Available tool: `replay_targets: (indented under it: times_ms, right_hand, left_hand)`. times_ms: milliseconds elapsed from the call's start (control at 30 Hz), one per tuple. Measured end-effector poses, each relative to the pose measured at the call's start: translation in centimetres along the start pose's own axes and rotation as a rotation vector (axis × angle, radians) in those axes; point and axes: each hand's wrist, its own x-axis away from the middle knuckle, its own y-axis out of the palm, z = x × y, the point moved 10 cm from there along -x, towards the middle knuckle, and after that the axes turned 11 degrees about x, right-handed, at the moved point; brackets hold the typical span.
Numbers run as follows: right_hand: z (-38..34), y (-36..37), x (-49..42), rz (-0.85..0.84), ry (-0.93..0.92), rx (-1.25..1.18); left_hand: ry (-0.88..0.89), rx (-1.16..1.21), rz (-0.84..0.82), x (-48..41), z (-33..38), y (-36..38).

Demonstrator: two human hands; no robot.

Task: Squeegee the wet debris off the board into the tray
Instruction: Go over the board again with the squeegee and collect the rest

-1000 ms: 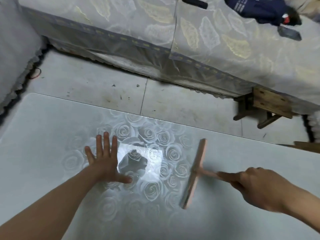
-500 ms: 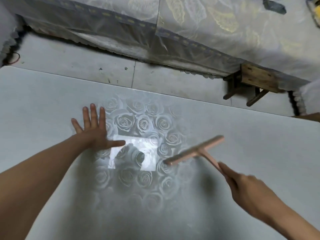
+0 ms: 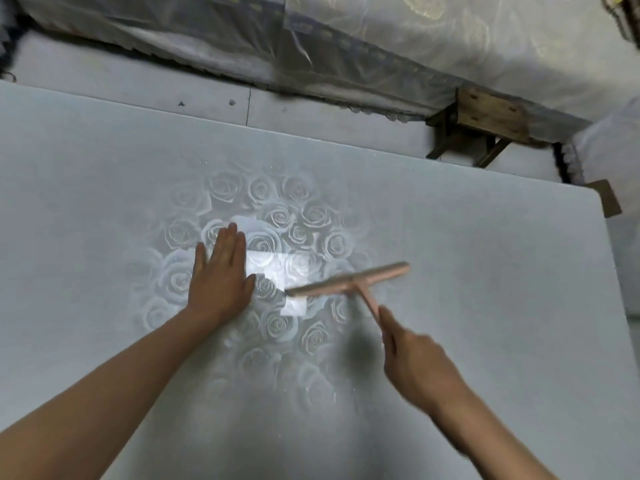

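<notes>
pink is the colour of the squeegee, and its thin handle is gripped by the right hand, with the fingers curled round it. the blade is held out in front of that hand, over the rose picture on the board. its long side is laid crosswise, with one end just beside the thumb of the left hand and the other end further off to the right. the left hand is pressed flat on the board, fingers straight and close together. whether the blade is touching the board cannot be told, as it is blurred. no tray is seen, so the way to push cannot be picked yet.
</notes>
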Motion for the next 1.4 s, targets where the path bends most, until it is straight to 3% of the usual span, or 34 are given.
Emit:
replay_targets:
  times_ms: [133,300,533,633,767,1033,1400]
  right_hand:
    - [0.9,1.1,4.5,-0.197,-0.056,0.009]
    - [2.7,-4.5,-1.2,-0.014,0.011,-0.066]
    - [2.2,7.3,7.5,-0.114,0.033,-0.168]
    - [2.9,8.6,9.2,-0.146,-0.002,-0.185]
    - [9.6,5.4,8.3,-0.009,-0.114,-0.102]
    - [28.8,10.4,9.5,-0.042,-0.178,0.189]
    - [43.0,11.9,6.5,0.044,-0.391,0.279]
  left_hand:
    - [0.008,0.026,-0.046,5.0,2.2,1.5]
    - [0.016,0.043,-0.053,9.9,3.3,2.4]
    - [-0.042,-0.052,-0.223,14.4,3.4,4.7]
    - [-0.087,-0.077,-0.276,16.0,3.9,4.6]
    - [-0.168,-0.081,-0.333,18.3,5.3,4.6]
    - [-0.327,-0.049,-0.312,22.5,10.3,7.3]
    - [-0.626,0.094,-0.283,25.6,21.3,14.0]
